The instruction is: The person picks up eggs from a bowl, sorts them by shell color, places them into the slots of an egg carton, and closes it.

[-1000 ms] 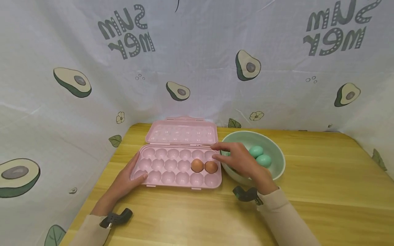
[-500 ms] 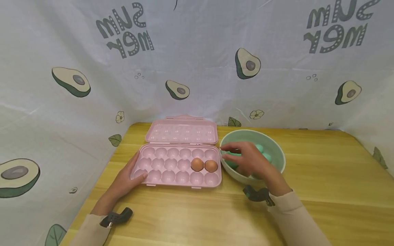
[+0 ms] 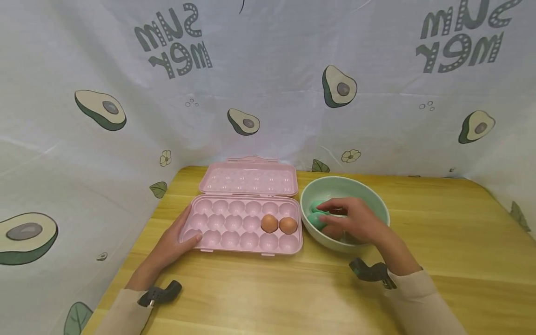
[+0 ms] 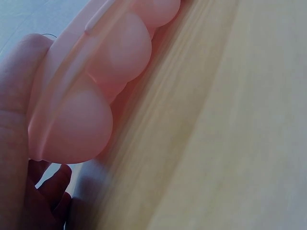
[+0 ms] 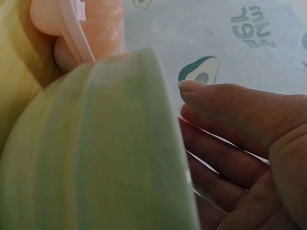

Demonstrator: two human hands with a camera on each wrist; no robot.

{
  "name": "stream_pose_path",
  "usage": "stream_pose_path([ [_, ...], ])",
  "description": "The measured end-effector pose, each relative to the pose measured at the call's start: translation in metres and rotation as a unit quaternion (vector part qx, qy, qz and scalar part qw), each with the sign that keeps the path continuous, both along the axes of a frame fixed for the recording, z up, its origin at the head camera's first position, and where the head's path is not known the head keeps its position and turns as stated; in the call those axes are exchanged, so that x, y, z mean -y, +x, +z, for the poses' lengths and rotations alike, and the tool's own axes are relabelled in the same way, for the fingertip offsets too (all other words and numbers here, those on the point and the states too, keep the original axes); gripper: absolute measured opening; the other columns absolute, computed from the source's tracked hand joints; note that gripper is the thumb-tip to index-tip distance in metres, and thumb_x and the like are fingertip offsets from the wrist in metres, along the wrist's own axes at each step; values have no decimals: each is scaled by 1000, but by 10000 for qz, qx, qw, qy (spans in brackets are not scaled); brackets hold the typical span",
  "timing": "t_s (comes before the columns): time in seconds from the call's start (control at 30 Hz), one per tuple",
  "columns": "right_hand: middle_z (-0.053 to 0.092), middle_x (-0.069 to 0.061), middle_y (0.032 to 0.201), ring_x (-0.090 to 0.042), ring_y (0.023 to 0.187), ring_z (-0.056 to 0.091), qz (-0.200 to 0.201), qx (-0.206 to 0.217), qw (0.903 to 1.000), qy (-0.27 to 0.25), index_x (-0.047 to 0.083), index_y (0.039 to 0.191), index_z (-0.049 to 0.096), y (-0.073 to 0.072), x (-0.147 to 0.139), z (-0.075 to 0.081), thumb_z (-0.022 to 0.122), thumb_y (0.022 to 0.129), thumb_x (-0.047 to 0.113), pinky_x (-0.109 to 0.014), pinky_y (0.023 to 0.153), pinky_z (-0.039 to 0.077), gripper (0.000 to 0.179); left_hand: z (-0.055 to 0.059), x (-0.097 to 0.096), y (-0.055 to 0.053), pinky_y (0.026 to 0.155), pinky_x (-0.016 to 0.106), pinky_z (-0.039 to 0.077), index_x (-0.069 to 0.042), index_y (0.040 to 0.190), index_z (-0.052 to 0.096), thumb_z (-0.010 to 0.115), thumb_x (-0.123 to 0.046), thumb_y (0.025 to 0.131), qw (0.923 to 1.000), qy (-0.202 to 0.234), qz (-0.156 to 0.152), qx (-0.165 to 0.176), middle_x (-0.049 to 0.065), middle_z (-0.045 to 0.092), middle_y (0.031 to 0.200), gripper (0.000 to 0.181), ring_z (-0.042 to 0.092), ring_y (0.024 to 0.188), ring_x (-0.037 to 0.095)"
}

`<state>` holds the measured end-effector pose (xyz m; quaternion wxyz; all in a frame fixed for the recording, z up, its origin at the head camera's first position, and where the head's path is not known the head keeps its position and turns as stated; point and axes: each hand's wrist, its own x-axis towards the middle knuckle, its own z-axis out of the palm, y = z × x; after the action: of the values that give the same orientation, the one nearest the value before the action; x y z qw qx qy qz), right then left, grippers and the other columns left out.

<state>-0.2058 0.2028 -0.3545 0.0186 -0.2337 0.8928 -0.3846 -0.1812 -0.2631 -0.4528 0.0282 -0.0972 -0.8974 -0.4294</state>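
Clasping the pink egg tray (image 3: 244,250) on the worktop (image 3: 268,293), likely for steadiness, the left hand (image 3: 170,245) anchors its end while the right hand (image 3: 356,217), grip loose, hovers by green eggs (image 3: 317,220) in the bowl (image 3: 378,202) just beside.

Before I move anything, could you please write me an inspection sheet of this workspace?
Surface: wood-grain table.
Job's things: pink egg tray, lid open; two brown eggs at the middle row's right end; green bowl beside it, holding green eggs.
Clutter: nothing seen.
Grips: left grip holds the tray's left end; right grip is over the bowl by the green eggs, contact unclear.
Cables: nothing seen.
Surroundings: pale avocado-print cloth behind and at both sides.
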Motion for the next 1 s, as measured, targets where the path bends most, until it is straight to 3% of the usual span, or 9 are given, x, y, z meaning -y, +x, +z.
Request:
stream_pose_path([
  [0.33, 71, -10, 110, -33, 102, 66, -4, -78, 9994, 347, 3, 111, 71, 5, -16, 6, 74, 86, 19, -47, 89, 53, 30, -1, 1, 0, 111, 63, 18, -21, 156, 14, 70, -36, 85, 10000, -38, 37, 0, 15, 19, 159, 92, 20, 142, 42],
  [0.67, 71, -6, 103, -25, 97, 65, 282, -41, 9964, 793, 5, 107, 73, 5, -21, 6, 77, 83, 25, -43, 87, 54, 32, 1, 1, 2, 111, 62, 19, -18, 156, 15, 70, -35, 85, 10000, -63, 25, -30, 16, 19, 159, 91, 20, 142, 42],
  [1.0, 70, -2, 103, -24, 100, 63, 488, 107, 9947, 902, 6, 106, 73, 9, -23, 6, 77, 82, 30, -44, 88, 53, 34, 0, 2, 1, 110, 64, 18, -19, 156, 14, 69, -35, 86, 10000, -69, -30, -43, 16, 18, 159, 91, 19, 142, 43],
])
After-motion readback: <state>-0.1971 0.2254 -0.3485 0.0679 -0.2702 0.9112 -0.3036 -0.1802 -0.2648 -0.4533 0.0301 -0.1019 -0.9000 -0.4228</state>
